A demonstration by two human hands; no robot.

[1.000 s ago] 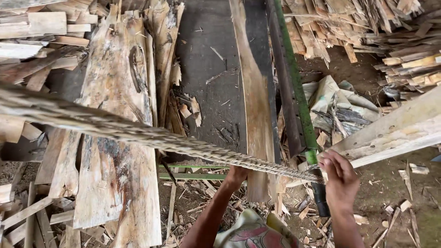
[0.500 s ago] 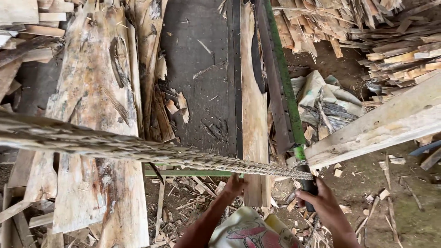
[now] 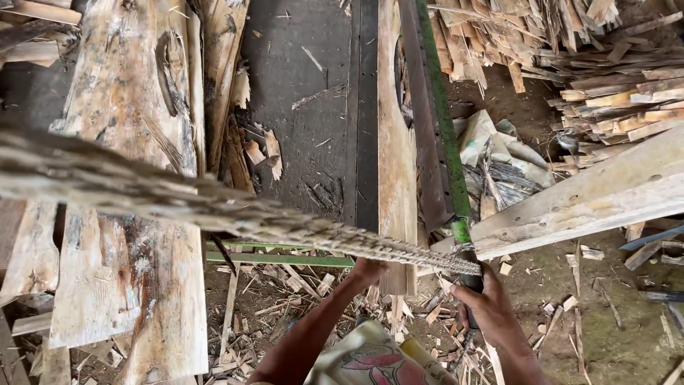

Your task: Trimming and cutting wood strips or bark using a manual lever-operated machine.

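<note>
A rope (image 3: 214, 207) is stretched across the view, its long axis running from 9 o'clock down to 4 o'clock. Its thin end is met at a green bar (image 3: 442, 128) pointing toward 12. The right hand (image 3: 488, 306) is wrapped around the bar's dark handle. The left hand (image 3: 369, 271) is tucked under the rope; its grip cannot be told.
</note>
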